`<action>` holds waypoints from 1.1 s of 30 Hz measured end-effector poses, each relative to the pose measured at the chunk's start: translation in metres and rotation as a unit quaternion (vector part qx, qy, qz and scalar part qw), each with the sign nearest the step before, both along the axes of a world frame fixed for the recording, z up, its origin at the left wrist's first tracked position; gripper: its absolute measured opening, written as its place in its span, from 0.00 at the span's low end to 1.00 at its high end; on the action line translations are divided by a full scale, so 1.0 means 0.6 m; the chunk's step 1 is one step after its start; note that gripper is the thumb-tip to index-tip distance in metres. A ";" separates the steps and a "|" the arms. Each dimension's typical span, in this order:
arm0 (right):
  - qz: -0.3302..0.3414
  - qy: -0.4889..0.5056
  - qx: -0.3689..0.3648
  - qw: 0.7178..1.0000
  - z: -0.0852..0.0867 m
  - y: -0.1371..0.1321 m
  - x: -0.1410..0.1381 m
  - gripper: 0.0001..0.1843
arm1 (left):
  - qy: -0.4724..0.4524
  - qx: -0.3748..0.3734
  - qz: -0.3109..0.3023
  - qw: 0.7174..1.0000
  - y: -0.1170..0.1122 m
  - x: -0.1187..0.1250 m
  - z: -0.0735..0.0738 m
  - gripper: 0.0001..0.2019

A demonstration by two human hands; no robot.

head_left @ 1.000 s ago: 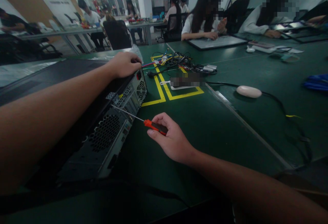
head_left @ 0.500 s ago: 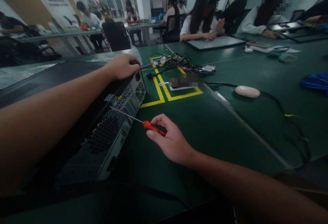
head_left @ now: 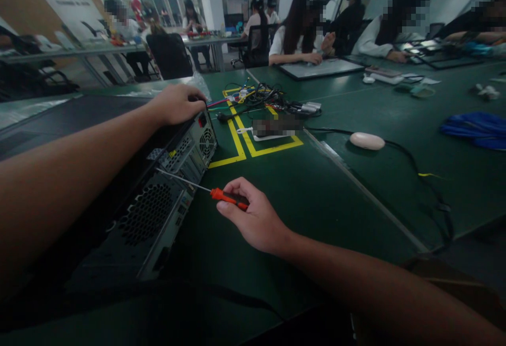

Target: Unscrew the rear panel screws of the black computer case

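A black desktop computer case (head_left: 98, 108) lies on its side at the left, its metal back panel turned toward the right. My left hand (head_left: 177, 104) rests on the case's top at the far rear corner, fingers curled over the edge. In my right hand (head_left: 256, 217) is a screwdriver (head_left: 228, 198) with an orange and black handle, gripped between thumb and fingers. Its thin shaft points left, and the tip meets the back panel near the upper edge, above the honeycomb vent (head_left: 148, 211). Whether a screw sits under the tip is too small to tell.
Tangled cables (head_left: 269, 98) lie beyond the case near yellow tape marks (head_left: 276, 150). A phone-like object (head_left: 272, 127), partly blurred, is inside the tape. A pale oval device (head_left: 367, 141) sits on a black cable. Blue cloth (head_left: 476, 130) lies right. Other people work across the green table (head_left: 336, 193).
The view has turned slightly right, so everything sits a little further left. Both hands keep their hold, and the screwdriver tip stays at the same place on the back panel.
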State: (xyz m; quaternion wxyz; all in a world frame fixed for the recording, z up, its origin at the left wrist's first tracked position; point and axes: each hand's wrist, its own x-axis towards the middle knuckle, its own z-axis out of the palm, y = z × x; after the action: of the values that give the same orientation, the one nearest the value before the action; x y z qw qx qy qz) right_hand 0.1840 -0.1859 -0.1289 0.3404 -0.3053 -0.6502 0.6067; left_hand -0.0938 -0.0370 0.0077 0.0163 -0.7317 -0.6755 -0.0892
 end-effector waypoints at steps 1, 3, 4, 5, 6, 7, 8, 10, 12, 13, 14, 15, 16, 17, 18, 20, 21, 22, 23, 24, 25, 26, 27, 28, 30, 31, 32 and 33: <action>0.000 0.002 0.001 1.000 0.000 0.000 0.000 0.12 | -0.001 0.002 -0.001 1.000 0.001 -0.001 -0.001 0.34; 0.001 0.005 0.003 1.000 0.000 0.000 0.000 0.11 | -0.002 0.003 -0.001 1.000 0.001 -0.001 -0.002 0.34; 0.000 0.005 0.003 1.000 0.001 0.000 0.000 0.11 | -0.002 0.001 0.000 1.000 0.001 -0.001 -0.002 0.34; 0.000 0.003 0.003 1.000 0.001 0.000 0.000 0.11 | -0.001 0.000 0.001 1.000 0.000 -0.001 -0.002 0.35; -0.002 0.000 0.002 1.000 0.002 0.000 0.000 0.10 | 0.001 0.001 0.002 1.000 0.000 0.000 -0.002 0.36; -0.004 -0.002 0.000 1.000 0.003 0.000 0.000 0.10 | 0.002 0.002 0.002 1.000 0.000 0.001 -0.002 0.36; -0.004 -0.003 -0.003 1.000 0.004 0.000 0.001 0.10 | 0.004 0.003 0.003 1.000 -0.001 0.001 -0.002 0.36; -0.005 -0.005 -0.003 1.000 0.004 0.000 0.001 0.09 | 0.002 0.003 0.001 1.000 -0.001 0.002 -0.002 0.37; -0.005 -0.008 0.002 1.000 0.003 0.001 0.001 0.08 | -0.001 0.002 0.000 1.000 0.001 0.001 -0.002 0.37; -0.006 -0.009 0.006 1.000 0.002 0.002 0.001 0.08 | -0.002 0.002 -0.001 1.000 0.002 -0.001 -0.003 0.37; -0.009 -0.011 0.011 1.000 0.000 0.002 0.000 0.08 | -0.003 0.004 -0.002 1.000 0.004 -0.003 -0.004 0.37; -0.013 -0.013 0.016 1.000 -0.002 0.003 -0.001 0.08 | -0.003 0.007 -0.003 1.000 0.006 -0.005 -0.005 0.37; -0.014 -0.016 0.019 1.000 -0.004 0.003 -0.001 0.09 | -0.004 0.009 -0.005 1.000 0.008 -0.007 -0.006 0.37; -0.015 -0.019 0.020 1.000 -0.005 0.003 -0.002 0.10 | -0.004 0.011 -0.006 1.000 0.009 -0.008 -0.007 0.37; -0.011 -0.023 0.021 0.999 -0.005 0.003 -0.002 0.11 | -0.005 0.011 -0.008 1.000 0.010 -0.010 -0.008 0.36; 0.001 -0.022 0.021 1.000 -0.005 0.001 -0.002 0.12 | -0.005 0.012 -0.006 1.000 0.010 -0.011 -0.009 0.35; 0.007 -0.018 0.018 1.000 -0.004 0.000 -0.002 0.12 | -0.006 0.014 -0.003 1.000 0.009 -0.011 -0.009 0.35; 0.012 -0.013 0.013 1.000 -0.003 -0.001 -0.001 0.12 | -0.007 0.015 -0.001 1.000 0.008 -0.010 -0.008 0.35; 0.014 -0.009 0.008 1.000 -0.003 -0.002 0.000 0.13 | -0.009 0.015 0.000 1.000 0.007 -0.010 -0.007 0.35; 0.013 -0.006 0.004 1.000 -0.003 -0.002 0.000 0.15 | -0.010 0.013 -0.001 1.000 0.005 -0.009 -0.006 0.35; 0.010 -0.005 0.002 1.000 -0.003 -0.002 0.001 0.17 | -0.010 0.009 -0.003 1.000 0.005 -0.009 -0.005 0.35; 0.006 -0.006 0.004 1.000 -0.003 -0.003 0.001 0.18 | -0.009 0.003 -0.005 1.000 0.004 -0.009 -0.004 0.36; 0.002 -0.007 0.008 1.000 -0.004 -0.002 0.001 0.18 | -0.009 -0.001 -0.006 1.000 0.004 -0.009 -0.003 0.36; -0.001 -0.007 0.012 1.000 -0.004 -0.002 0.001 0.18 | -0.008 -0.003 -0.005 1.000 0.005 -0.009 -0.003 0.37; 0.000 -0.005 0.015 1.000 -0.003 -0.002 0.001 0.15 | -0.011 0.002 -0.002 1.000 0.006 -0.010 -0.004 0.36; 0.003 -0.004 0.015 1.000 -0.003 -0.001 0.001 0.14 | -0.014 0.006 0.001 1.000 0.007 -0.011 -0.005 0.35; 0.005 -0.003 0.014 1.000 -0.002 -0.001 0.001 0.14 | -0.017 0.010 0.002 1.000 0.008 -0.011 -0.006 0.34; 0.006 -0.001 0.014 1.000 0.000 -0.001 0.001 0.13 | -0.020 0.014 0.003 1.000 0.008 -0.012 -0.007 0.33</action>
State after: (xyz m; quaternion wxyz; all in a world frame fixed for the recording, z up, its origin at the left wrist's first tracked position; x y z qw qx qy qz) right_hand 0.1845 -0.1864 -0.1292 0.3408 -0.2969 -0.6608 0.5992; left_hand -0.1008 -0.0321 0.0033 0.0132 -0.7272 -0.6769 -0.1126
